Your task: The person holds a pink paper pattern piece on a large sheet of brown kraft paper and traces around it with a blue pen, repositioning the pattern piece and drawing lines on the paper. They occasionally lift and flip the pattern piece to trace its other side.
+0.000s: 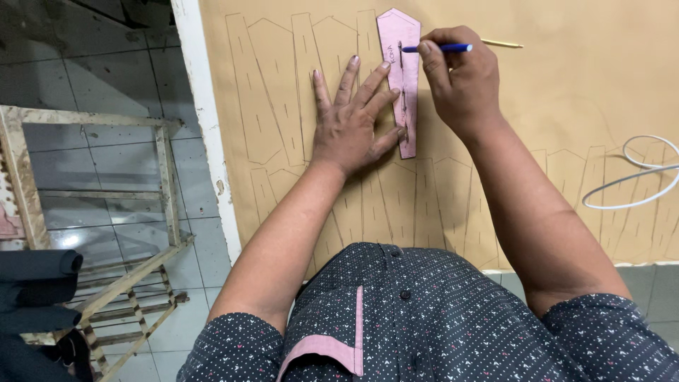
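My left hand (351,117) lies flat with fingers spread on a tan sheet (566,78), its fingertips pressing the left edge of a long pink pointed template (403,78). My right hand (460,78) grips a blue pen (442,48) whose tip touches the template's upper part near its slot. The sheet bears several traced outlines of the same pointed shape, in a row above and a row below my hands.
A white-edged table (205,113) carries the sheet. A white cord loop (636,177) lies at the right. A thin yellow stick (502,44) lies beyond the pen. A wooden frame (166,184) and dark rolled fabric (39,290) stand on the tiled floor at the left.
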